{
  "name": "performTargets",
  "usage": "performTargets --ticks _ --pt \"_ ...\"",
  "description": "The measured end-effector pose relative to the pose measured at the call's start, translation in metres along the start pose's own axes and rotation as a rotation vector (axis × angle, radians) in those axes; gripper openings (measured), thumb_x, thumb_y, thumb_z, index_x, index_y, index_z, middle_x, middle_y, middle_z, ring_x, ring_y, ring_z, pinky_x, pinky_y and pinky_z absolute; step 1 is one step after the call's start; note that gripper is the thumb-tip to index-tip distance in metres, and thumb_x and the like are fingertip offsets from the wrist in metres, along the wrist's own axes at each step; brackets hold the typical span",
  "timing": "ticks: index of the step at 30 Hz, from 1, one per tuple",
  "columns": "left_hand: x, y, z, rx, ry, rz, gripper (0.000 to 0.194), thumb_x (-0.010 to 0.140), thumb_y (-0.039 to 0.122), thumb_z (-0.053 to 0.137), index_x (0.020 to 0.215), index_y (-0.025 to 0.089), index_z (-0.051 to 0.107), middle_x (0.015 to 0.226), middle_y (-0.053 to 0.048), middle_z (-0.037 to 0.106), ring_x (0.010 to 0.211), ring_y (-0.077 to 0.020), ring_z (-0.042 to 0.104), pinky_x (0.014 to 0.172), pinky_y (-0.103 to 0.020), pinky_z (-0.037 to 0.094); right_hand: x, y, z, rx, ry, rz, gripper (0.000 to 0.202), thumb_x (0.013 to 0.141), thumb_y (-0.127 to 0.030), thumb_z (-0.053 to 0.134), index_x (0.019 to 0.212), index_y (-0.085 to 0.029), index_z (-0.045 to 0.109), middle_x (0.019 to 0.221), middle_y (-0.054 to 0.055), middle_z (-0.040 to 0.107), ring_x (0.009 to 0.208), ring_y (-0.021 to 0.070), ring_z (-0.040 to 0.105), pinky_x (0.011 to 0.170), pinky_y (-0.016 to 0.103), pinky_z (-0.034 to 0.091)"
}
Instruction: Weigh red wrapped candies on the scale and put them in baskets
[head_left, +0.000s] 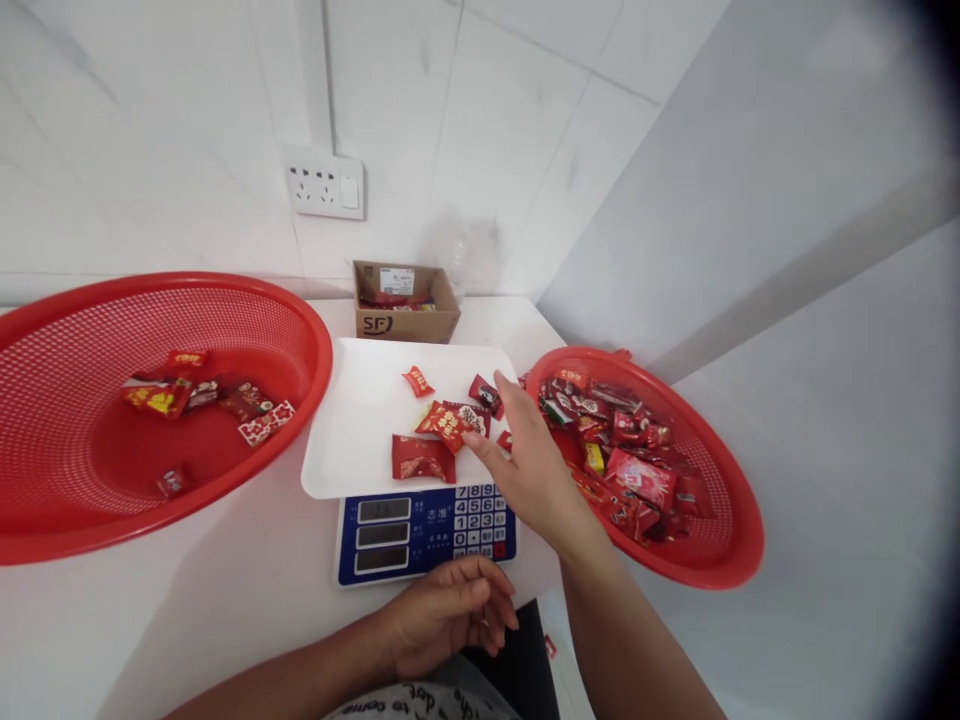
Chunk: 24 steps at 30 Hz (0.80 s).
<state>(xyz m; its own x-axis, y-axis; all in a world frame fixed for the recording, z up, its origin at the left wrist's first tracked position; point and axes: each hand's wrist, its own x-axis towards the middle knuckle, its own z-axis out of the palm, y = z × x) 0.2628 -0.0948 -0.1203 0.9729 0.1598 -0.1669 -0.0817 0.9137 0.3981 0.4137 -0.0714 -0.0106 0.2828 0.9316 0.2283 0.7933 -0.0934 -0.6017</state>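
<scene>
My right hand (529,470) hovers at the right side of the white scale tray (341,420), thumb and fingers apart, the thumb tip close by a red and gold candy packet (448,425). Also on the tray lie a flat dark red packet (424,459), a small red wrapped candy (418,381) and a dark red candy (486,394). Part of another red piece shows beside my palm. Below the scale's blue keypad panel (431,535), my left hand (450,612) rests near the table edge, its fingers loosely bent and nothing visible in them.
At left stands a large red mesh basket (311,350) holding several candies. Another red basket (739,510), fuller of wrapped candies, sits to the right by the grey wall. Behind the scale is an open cardboard box (416,325) with packets inside, next to a clear plastic bag (461,250).
</scene>
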Motion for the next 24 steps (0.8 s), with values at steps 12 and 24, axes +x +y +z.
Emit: performTargets --ticks 12,24 --pt "0.004 -0.005 -0.007 -0.054 -0.027 0.005 0.036 0.071 0.042 0.073 0.088 0.012 0.065 0.075 -0.007 0.069 0.058 -0.0103 0.063 0.056 -0.021 0.045 0.031 -0.004 0.034 -0.175 -0.366 0.058 0.093 0.076 -0.068 0.052 0.149 -0.026 0.014 0.157 0.014 0.002 0.142 0.0356 -0.008 0.109 0.062 0.003" --pt "0.023 -0.016 -0.035 0.009 -0.112 0.036 0.042 0.070 0.049 0.072 0.088 0.011 0.065 0.075 -0.008 0.071 0.062 -0.0118 0.064 0.057 -0.021 0.038 0.071 -0.006 0.036 -0.075 -0.363 -0.295 0.060 0.075 -0.055 0.064 0.126 -0.025 0.057 0.143 0.009 0.043 0.135 0.0269 0.032 0.110 0.046 0.022"
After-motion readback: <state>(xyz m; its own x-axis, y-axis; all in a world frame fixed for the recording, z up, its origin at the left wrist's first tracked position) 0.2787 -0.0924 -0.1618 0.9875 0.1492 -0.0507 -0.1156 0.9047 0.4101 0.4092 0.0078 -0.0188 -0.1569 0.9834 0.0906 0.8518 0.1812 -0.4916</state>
